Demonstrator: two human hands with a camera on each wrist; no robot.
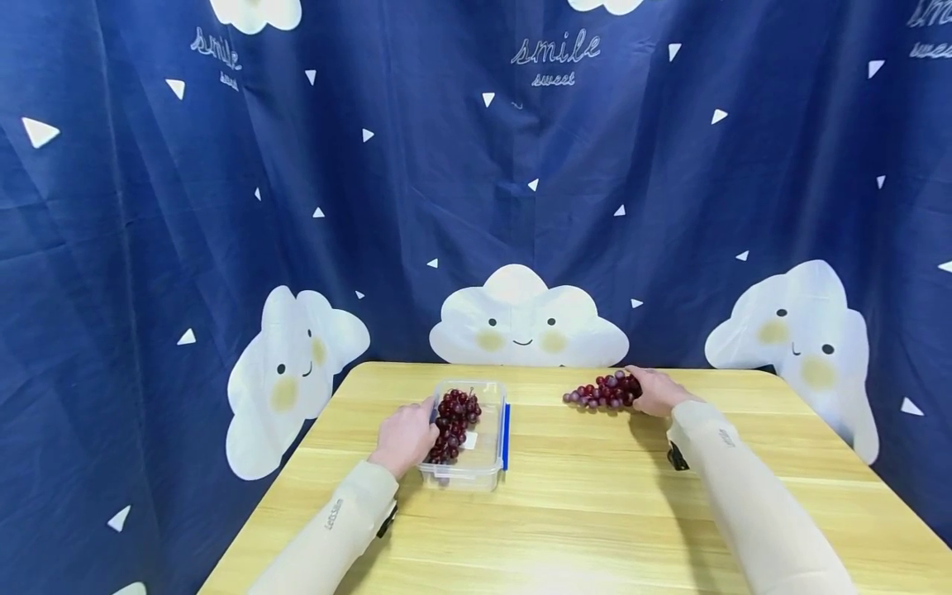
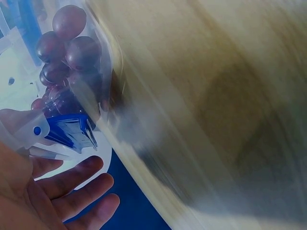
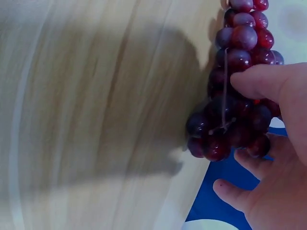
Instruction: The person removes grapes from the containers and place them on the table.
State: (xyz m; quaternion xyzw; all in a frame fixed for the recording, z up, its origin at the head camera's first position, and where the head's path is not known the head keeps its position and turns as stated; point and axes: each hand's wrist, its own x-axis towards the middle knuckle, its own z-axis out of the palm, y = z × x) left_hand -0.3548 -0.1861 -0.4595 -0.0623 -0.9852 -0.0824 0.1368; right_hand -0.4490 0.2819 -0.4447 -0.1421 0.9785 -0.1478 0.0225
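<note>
A clear plastic food container (image 1: 487, 430) with a bunch of dark red grapes (image 1: 455, 417) inside stands on the table. My left hand (image 1: 405, 438) holds the container's left wall at the rim. In the left wrist view its fingers (image 2: 79, 175) lie outside, beside a blue-edged latch flap (image 2: 72, 132), and the thumb is hidden. Farther right, a second bunch of red grapes (image 1: 606, 392) lies near the table's back edge. My right hand (image 1: 658, 392) grips its thick end, the thumb (image 3: 256, 81) across the grapes and other fingers around the far side.
The wooden table (image 1: 565, 504) ends at a dark blue curtain (image 1: 461, 207) printed with clouds. On the container's right side a blue-lined flap (image 1: 506, 436) hangs down. A small white label (image 1: 470, 440) shows at the container's floor.
</note>
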